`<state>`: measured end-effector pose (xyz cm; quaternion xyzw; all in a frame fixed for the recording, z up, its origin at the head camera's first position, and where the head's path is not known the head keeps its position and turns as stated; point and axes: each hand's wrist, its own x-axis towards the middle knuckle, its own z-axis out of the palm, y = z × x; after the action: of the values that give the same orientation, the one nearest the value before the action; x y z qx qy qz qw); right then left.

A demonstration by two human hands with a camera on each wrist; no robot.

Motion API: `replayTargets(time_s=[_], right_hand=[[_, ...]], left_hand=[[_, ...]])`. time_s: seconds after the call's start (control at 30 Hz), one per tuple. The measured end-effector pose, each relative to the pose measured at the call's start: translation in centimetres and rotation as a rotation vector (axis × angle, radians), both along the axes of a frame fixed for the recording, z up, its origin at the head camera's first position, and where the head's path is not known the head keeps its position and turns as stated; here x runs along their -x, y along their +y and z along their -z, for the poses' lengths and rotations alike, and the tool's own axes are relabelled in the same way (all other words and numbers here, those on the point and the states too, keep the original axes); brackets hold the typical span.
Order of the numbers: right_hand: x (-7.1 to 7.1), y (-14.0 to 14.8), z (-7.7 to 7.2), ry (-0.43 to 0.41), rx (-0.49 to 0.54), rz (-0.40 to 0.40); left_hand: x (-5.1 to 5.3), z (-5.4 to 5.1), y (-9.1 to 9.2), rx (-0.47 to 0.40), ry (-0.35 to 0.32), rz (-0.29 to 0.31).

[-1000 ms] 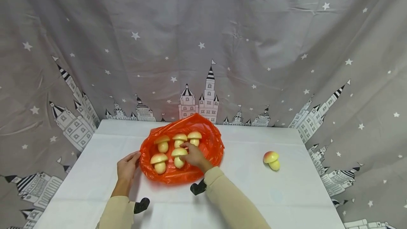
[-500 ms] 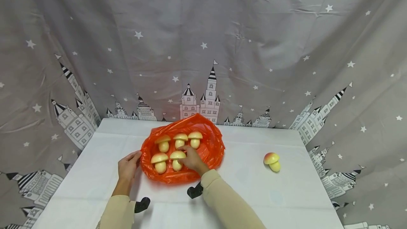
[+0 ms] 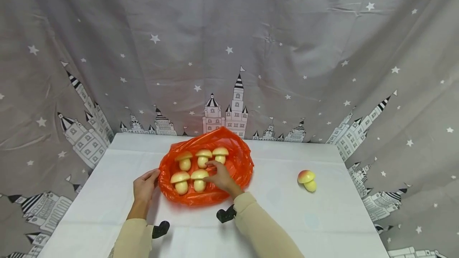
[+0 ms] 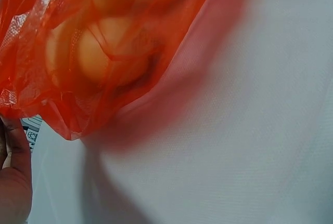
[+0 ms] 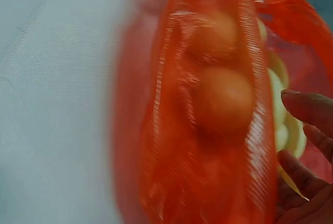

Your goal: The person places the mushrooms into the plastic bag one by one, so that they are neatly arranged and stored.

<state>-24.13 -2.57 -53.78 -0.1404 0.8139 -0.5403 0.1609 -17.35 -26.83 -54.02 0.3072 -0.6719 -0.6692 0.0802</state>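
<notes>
An orange-red plastic bag (image 3: 236, 176) lies spread open on the white table with several toy mushrooms inside, in two rows. At its left rim my left hand (image 3: 142, 189) pinches the plastic; in the left wrist view the fingers (image 4: 18, 148) meet the bag's edge. Over the bag's inside, my right hand (image 3: 221, 177) is beside the front-row mushroom (image 3: 199, 185), its fingers spread and holding nothing. In the right wrist view the fingers (image 5: 299, 169) are near pale mushrooms, and the bag's wall covers part of the scene. Left of that front mushroom stands another mushroom (image 3: 181, 187).
A single yellow toy mushroom with a reddish cap (image 3: 306, 177) lies tilted on the right part of the white table (image 3: 279, 218). Behind the table hangs a grey curtain (image 3: 305, 43) printed with stars and castles.
My right hand has placed the front mushroom slightly left, let go of it and drawn back a little to the right. The left hand stays at the bag's rim.
</notes>
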Motion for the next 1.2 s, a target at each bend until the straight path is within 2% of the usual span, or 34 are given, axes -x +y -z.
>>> replayTargets(time_s=[0.13,0.3,0.6,0.73,0.9,1.07,1.2], right_hand=[[-0.1,1.3,-0.5,0.009,0.086,0.006],[-0.5,3.4,-1.4,-0.003,0.157,0.052],[0.0,6.9,-2.1,0.147,0.113,0.075],[0.6,8.9,-2.2,0.237,0.132,0.125],[1.2,11.1,-2.3,0.323,0.177,0.204],[1.8,13.3,-2.2,0.364,0.102,0.267],[2.1,14.9,-1.8,0.387,0.032,0.301]], left_hand=[[0.0,0.0,0.2,-0.002,0.014,-0.006],[0.0,0.1,0.3,0.009,0.023,-0.002],[-0.1,0.0,0.0,0.013,0.009,0.009],[-0.2,-0.1,0.1,0.031,-0.004,0.022],[-0.2,0.1,0.1,0.021,0.000,-0.002],[0.0,0.2,0.2,0.008,0.035,-0.027],[0.0,-0.1,0.2,0.008,0.036,-0.013]])
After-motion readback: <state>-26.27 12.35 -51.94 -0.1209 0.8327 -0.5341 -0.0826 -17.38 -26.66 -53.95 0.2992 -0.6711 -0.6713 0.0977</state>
